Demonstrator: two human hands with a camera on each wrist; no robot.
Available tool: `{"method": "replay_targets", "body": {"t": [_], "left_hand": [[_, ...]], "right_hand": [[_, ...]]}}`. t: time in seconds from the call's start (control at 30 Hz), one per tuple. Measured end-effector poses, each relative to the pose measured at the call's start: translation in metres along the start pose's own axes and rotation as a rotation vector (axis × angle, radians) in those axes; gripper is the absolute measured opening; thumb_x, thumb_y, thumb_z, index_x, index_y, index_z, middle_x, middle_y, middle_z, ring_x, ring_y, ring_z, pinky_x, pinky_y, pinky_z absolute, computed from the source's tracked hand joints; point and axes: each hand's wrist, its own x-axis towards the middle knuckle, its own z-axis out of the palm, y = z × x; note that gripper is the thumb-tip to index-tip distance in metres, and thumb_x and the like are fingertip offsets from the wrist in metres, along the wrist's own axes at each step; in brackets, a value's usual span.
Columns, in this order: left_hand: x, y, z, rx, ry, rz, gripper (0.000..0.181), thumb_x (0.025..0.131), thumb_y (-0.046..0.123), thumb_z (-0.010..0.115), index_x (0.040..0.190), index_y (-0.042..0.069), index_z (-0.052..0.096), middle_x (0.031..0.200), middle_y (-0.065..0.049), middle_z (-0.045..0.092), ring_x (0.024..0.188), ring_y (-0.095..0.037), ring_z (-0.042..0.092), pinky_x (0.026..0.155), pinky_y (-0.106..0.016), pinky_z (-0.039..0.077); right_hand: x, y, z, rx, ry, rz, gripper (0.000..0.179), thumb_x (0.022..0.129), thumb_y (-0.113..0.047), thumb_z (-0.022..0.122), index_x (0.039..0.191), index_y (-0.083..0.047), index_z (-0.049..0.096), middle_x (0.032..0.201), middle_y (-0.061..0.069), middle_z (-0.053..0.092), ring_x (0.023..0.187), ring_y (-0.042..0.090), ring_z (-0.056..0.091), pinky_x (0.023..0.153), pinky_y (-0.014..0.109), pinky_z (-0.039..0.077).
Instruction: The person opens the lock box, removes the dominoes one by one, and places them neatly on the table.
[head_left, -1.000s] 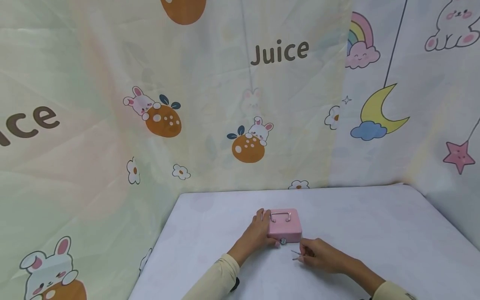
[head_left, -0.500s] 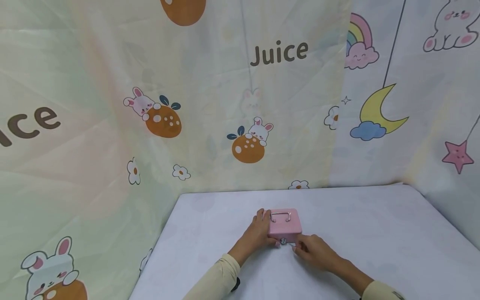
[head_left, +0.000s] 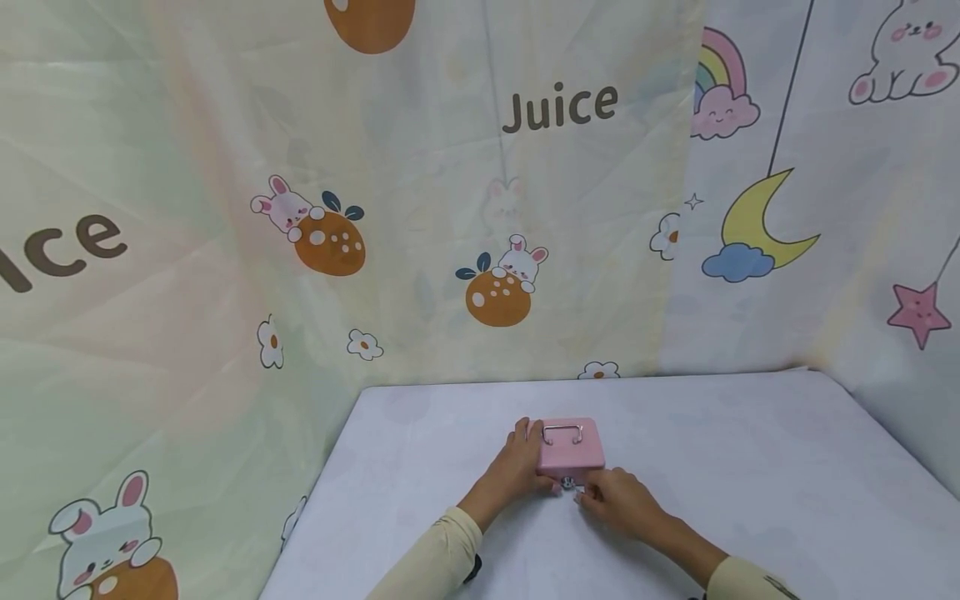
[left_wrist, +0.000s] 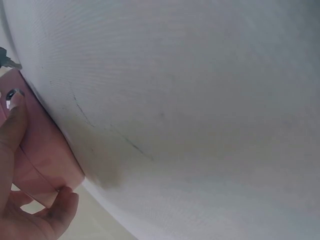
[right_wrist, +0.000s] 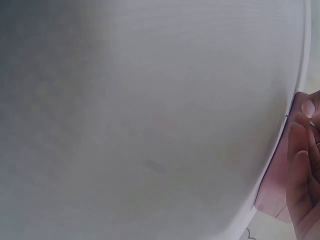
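Observation:
A small pink cash box (head_left: 573, 457) with a silver wire handle (head_left: 562, 428) on its lid sits on the white table. My left hand (head_left: 514, 463) grips its left side, fingers over the lid edge and thumb at the front. That thumb lies right by the round silver lock (left_wrist: 15, 94) in the left wrist view. Between thumb and fingers my right hand (head_left: 621, 502) pinches a small metal key (left_wrist: 9, 61), its blade close to the box's front and apart from the lock. In the right wrist view the fingers (right_wrist: 299, 167) hide most of the key.
The white table top (head_left: 420, 433) spreads around the box. Behind and beside it hang printed fabric walls (head_left: 420, 167) with rabbits, oranges and a moon. A small black object (head_left: 473, 568) shows under the left sleeve (head_left: 438, 554).
My right hand has moved left, bringing the key from off the box's front right corner to near the lock. My left hand and the box have stayed in place.

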Motion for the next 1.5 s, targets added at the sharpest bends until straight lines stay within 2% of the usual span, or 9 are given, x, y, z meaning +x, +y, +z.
{"method": "replay_targets", "body": {"t": [0.3,0.5,0.73,1.2,1.5], "left_hand": [[-0.001,-0.002,0.001,0.013,0.023,0.034,0.105,0.072,0.044,0.089,0.152,0.006,0.031,0.152,-0.025,0.035,0.132,-0.038,0.05,0.104,-0.043,0.05],[-0.002,-0.001,0.0,0.0,0.02,0.032,0.106,0.072,0.043,0.089,0.152,0.006,0.03,0.152,-0.025,0.035,0.132,-0.038,0.05,0.104,-0.043,0.05],[-0.002,-0.001,-0.001,-0.013,0.027,0.031,0.106,0.071,0.043,0.089,0.152,0.006,0.031,0.152,-0.025,0.035,0.132,-0.039,0.049,0.104,-0.044,0.05],[0.0,-0.003,0.003,0.012,0.03,0.048,0.104,0.073,0.042,0.089,0.152,0.006,0.031,0.152,-0.025,0.035,0.131,-0.038,0.05,0.104,-0.042,0.051],[0.0,-0.004,0.004,-0.003,0.028,0.043,0.103,0.074,0.04,0.089,0.151,0.006,0.031,0.153,-0.026,0.034,0.132,-0.039,0.05,0.103,-0.043,0.051]], "right_hand": [[0.004,-0.009,0.0,-0.044,-0.018,0.057,0.022,0.084,-0.012,0.077,0.071,-0.016,0.06,0.058,-0.009,0.052,0.052,0.006,0.046,0.048,0.02,0.036],[0.005,-0.012,0.003,-0.094,0.002,0.036,0.024,0.083,-0.014,0.078,0.068,-0.018,0.059,0.058,-0.01,0.051,0.053,0.006,0.045,0.048,0.02,0.035],[0.006,-0.015,0.003,-0.064,0.0,0.041,0.022,0.082,-0.006,0.075,0.069,-0.015,0.059,0.058,-0.009,0.052,0.052,0.007,0.046,0.047,0.021,0.036],[0.008,-0.015,0.007,-0.104,0.003,0.019,0.028,0.084,-0.007,0.074,0.065,-0.016,0.055,0.053,-0.009,0.048,0.048,0.005,0.043,0.044,0.019,0.032],[0.006,-0.019,0.009,-0.164,0.04,0.004,0.021,0.083,-0.007,0.076,0.074,-0.013,0.059,0.056,-0.009,0.047,0.05,0.006,0.042,0.046,0.021,0.034]]}}
